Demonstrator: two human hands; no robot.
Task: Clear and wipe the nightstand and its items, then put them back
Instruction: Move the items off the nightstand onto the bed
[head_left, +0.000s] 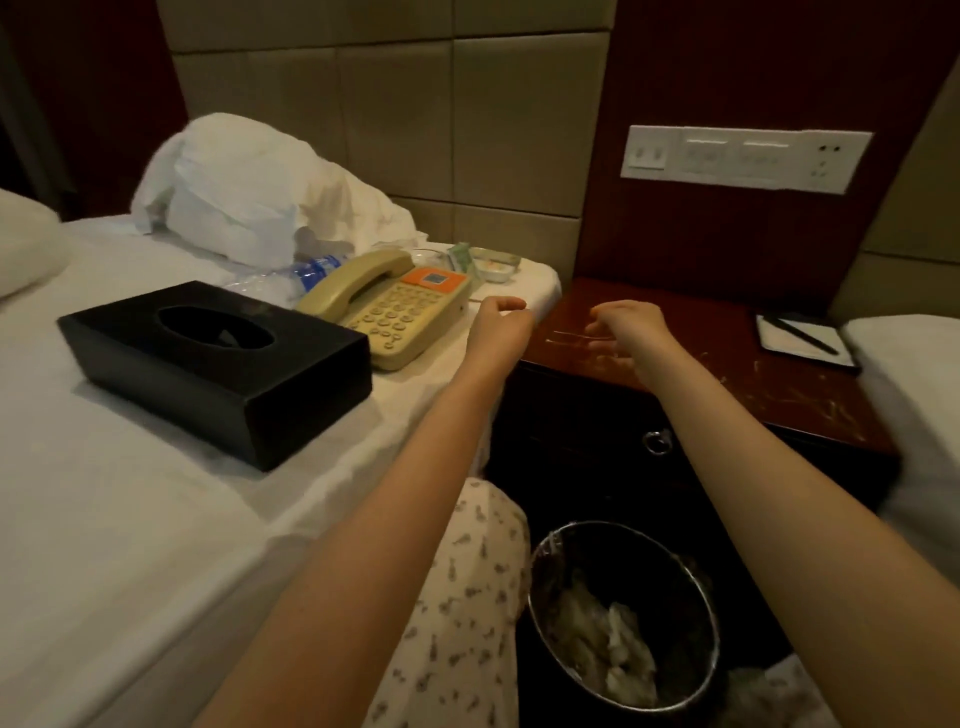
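Observation:
The dark red nightstand (717, 358) stands between two beds, its scratched top bare except for a notepad with a pen (802, 339) at its right rear. On the left bed (130, 493) lie a black tissue box (218, 364), a beige telephone (395, 312), a crushed water bottle (311, 271), a green packet (460, 255) and a small glass dish (493, 262). My left hand (501, 325) hovers at the bed's corner beside the phone, fingers loosely curled. Over the nightstand's left part, my right hand (626, 330) has half-curled fingers. I see nothing in either hand.
A white plastic bag (234, 197) sits by the padded headboard. A metal trash bin (623, 613) with crumpled tissues stands on the floor below the nightstand drawer's ring pull (657, 441). A switch panel (743, 158) is on the wall. A white pillow (914, 395) overhangs the nightstand's right edge.

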